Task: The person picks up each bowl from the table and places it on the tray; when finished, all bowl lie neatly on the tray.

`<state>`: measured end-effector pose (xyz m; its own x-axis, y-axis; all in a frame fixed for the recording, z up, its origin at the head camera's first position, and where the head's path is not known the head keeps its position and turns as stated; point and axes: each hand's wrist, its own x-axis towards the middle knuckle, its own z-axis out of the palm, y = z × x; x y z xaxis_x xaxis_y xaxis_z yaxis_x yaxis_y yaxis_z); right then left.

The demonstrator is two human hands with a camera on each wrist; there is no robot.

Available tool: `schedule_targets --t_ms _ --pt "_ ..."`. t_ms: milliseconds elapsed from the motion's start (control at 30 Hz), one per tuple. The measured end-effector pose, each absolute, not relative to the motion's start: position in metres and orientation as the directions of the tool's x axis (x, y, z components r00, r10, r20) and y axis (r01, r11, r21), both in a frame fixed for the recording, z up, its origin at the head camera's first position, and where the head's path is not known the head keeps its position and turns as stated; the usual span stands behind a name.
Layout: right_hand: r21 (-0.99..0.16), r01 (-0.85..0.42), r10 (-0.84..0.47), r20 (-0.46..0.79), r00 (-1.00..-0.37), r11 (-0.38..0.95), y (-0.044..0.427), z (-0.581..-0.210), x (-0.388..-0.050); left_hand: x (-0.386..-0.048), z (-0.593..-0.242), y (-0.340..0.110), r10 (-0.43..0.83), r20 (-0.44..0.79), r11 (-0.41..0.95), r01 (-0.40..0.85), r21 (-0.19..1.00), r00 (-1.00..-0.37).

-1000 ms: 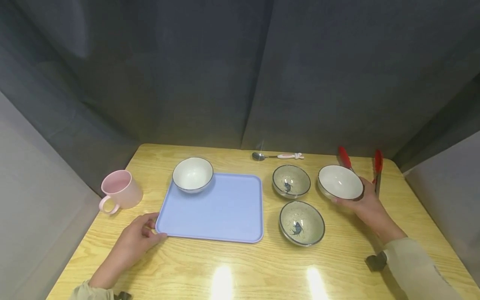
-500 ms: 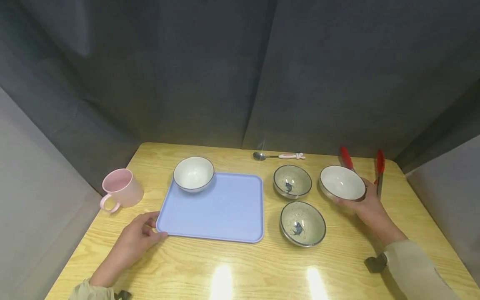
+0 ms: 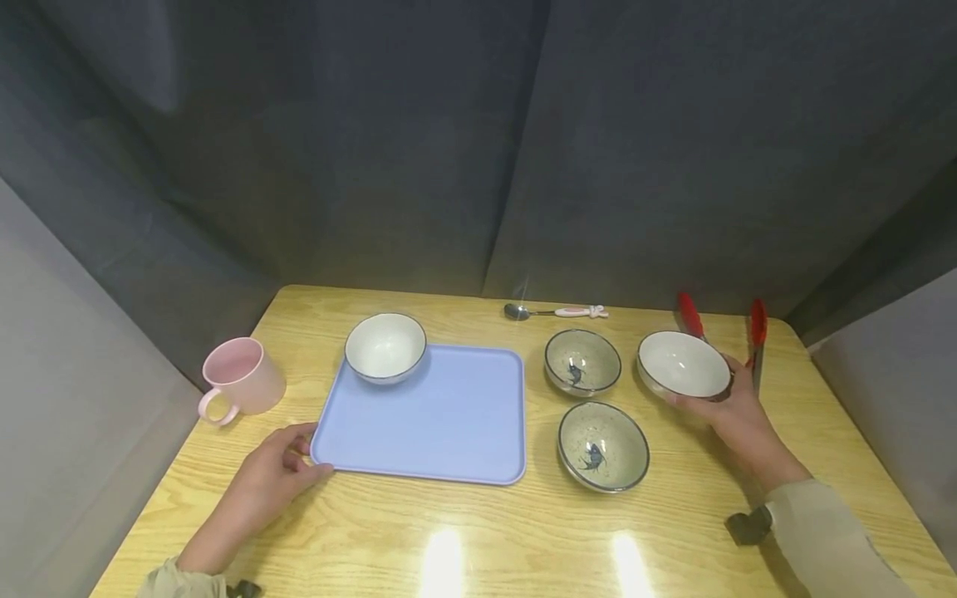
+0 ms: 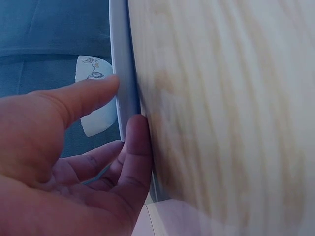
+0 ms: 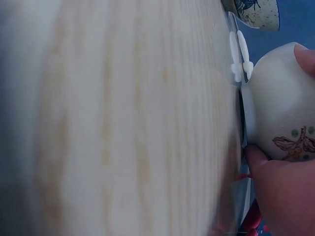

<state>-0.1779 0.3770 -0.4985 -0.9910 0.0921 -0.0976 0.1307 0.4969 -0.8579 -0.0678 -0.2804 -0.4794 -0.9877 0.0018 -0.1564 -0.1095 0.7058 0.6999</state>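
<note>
My left hand (image 3: 272, 473) holds the near left corner of a blue rectangular tray (image 3: 441, 432). In the left wrist view its thumb and fingers lie about the tray's rim (image 4: 123, 59). A white bowl (image 3: 385, 349) with a dark rim stands on the tray's far left corner. At the right, my right hand (image 3: 736, 411) grips another white bowl (image 3: 680, 364) by its right and near side. Seen from the right wrist, this bowl (image 5: 280, 93) bears a floral drawing outside; whether it touches the table cannot be told.
Two speckled bowls with fish drawings, one far (image 3: 581, 361) and one near (image 3: 603, 447), stand between tray and right hand. Behind them lies a spoon (image 3: 553, 312). Red-tipped tongs (image 3: 757, 328) lie beyond the right hand. A pink mug (image 3: 242, 378) stands left of the tray.
Only a slight shift of the whole head view shows. Both hands keep their places on the tray and the white bowl.
</note>
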Motion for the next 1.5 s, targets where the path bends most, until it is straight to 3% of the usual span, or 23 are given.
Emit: schedule_targets --t_ms 600,1500 --pt "-0.850 0.152 0.092 -0.122 -0.988 0.504 0.370 -0.487 -0.172 -0.068 -0.480 -0.280 0.008 -0.149 0.712 -0.099 0.695 -0.989" --pt "-0.881 0.069 0.019 -0.068 -0.998 0.467 0.330 -0.430 -0.179 -0.065 -0.477 -0.280 0.003 -0.151 0.710 -0.104 0.696 -0.989"
